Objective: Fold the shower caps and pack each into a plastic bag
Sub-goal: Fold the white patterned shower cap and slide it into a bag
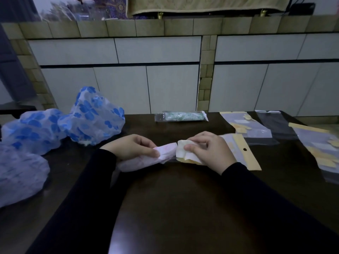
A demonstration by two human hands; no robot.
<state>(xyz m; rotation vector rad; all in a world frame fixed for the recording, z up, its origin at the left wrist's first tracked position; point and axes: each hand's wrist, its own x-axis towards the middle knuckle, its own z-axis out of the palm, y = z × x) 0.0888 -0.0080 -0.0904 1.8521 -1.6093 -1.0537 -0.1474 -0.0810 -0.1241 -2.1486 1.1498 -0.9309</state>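
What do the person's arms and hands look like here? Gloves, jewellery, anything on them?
Both arms wear long, plain dark sleeves that end at the wrists. The left hand and right hand are bare: no gloves, and no rings, watch or bracelet show. The sleeves carry no visible markings or logos in this dim light.

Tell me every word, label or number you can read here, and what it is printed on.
No text can be read in this view.
Packed bag at the table's far edge: a green pattern, no legible words.
Blue flowered shower caps: flower prints only.
Empty plastic bags with yellow header strips: no visible print.
Pale folded cap in the left hand and the flap pinched by the right hand: faint pinkish marks, too blurred to read.
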